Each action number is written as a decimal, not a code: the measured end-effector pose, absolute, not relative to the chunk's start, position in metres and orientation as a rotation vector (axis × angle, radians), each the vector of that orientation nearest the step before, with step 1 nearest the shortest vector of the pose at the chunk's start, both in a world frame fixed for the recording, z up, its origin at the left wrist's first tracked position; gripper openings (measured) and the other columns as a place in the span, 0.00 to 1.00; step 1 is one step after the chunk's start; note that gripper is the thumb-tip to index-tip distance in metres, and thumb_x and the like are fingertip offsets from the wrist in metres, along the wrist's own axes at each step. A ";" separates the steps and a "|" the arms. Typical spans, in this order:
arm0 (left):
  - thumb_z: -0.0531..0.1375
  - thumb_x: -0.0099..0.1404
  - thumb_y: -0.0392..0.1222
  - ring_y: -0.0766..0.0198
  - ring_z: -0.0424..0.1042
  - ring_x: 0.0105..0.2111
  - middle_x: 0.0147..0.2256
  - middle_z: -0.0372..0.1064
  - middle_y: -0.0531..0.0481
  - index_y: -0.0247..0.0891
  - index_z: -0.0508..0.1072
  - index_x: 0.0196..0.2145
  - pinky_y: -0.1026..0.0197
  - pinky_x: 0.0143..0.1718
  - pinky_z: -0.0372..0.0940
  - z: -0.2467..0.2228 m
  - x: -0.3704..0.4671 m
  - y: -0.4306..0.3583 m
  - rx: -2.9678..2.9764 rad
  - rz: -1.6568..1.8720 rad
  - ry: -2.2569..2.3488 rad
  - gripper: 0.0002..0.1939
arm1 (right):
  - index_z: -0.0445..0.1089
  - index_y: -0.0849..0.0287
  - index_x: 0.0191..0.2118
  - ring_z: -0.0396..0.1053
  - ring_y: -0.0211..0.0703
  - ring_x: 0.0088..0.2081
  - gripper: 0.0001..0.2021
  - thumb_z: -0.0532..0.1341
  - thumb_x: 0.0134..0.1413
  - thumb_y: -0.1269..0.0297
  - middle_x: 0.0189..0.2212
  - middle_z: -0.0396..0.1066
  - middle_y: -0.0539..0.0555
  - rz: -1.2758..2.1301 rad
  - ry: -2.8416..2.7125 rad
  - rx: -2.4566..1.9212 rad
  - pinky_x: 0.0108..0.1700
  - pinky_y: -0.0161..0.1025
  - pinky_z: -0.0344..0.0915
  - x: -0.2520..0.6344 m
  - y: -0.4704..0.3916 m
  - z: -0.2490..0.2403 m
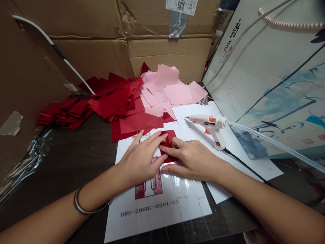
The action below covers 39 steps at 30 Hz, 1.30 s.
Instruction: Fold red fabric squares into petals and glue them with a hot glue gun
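A red piece (pixel 170 137) lies on the printed white sheet (pixel 162 222), partly hidden under both hands. My left hand (pixel 143 157) rests on the sheet with fingers spread, its fingertips at the left edge of the red piece. From the right, my right hand (pixel 189 156) presses the red piece with its fingers apart, the thumb on the sheet. A white glue gun (pixel 212 125) with orange parts stands on a second white sheet (pixel 223 189), right of my hands. Part of the printed picture is covered by my left hand.
Behind the hands lie red pieces (pixel 114 101) and pink pieces (pixel 177 93) in piles. Folded red pieces (pixel 73 110) sit at the left. Cardboard (pixel 167 56) stands behind, a painted white panel (pixel 274 84) at the right. A cable (pixel 246 166) trails from the glue gun.
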State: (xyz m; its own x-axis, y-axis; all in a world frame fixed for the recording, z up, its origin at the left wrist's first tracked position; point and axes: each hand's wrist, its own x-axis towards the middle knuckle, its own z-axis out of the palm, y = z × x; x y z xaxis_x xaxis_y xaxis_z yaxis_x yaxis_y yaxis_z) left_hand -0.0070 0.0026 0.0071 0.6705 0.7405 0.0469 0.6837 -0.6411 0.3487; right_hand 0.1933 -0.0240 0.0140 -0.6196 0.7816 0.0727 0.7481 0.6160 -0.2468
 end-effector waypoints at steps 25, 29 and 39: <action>0.50 0.69 0.43 0.57 0.57 0.63 0.61 0.62 0.49 0.40 0.59 0.62 0.42 0.66 0.42 0.005 -0.008 0.003 2.600 0.279 1.180 0.24 | 0.72 0.62 0.27 0.63 0.41 0.18 0.33 0.53 0.52 0.32 0.18 0.67 0.52 0.201 -2.756 -1.051 0.20 0.41 0.43 0.177 -0.059 0.020; 0.52 0.67 0.43 0.56 0.58 0.63 0.61 0.61 0.47 0.39 0.58 0.62 0.42 0.66 0.42 0.006 -0.008 0.003 2.603 0.280 1.164 0.26 | 0.73 0.62 0.24 0.61 0.39 0.19 0.23 0.57 0.60 0.48 0.18 0.66 0.51 0.144 -2.421 -0.927 0.21 0.40 0.50 0.184 -0.052 0.016; 0.56 0.61 0.42 0.52 0.61 0.61 0.59 0.65 0.45 0.39 0.60 0.59 0.40 0.66 0.42 0.003 -0.011 0.003 2.548 0.380 1.101 0.28 | 0.76 0.65 0.42 0.69 0.50 0.50 0.18 0.57 0.62 0.54 0.45 0.75 0.61 0.336 -2.464 -0.926 0.52 0.48 0.65 0.190 -0.031 0.010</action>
State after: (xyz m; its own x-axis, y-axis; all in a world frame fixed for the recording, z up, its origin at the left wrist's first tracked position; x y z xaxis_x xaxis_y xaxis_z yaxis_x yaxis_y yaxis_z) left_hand -0.0115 0.0031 0.0032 0.6642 0.7396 0.1086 0.6490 -0.6426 0.4072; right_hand 0.1899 -0.0310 0.0100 -0.6541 0.6695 0.3520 0.5507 0.7405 -0.3853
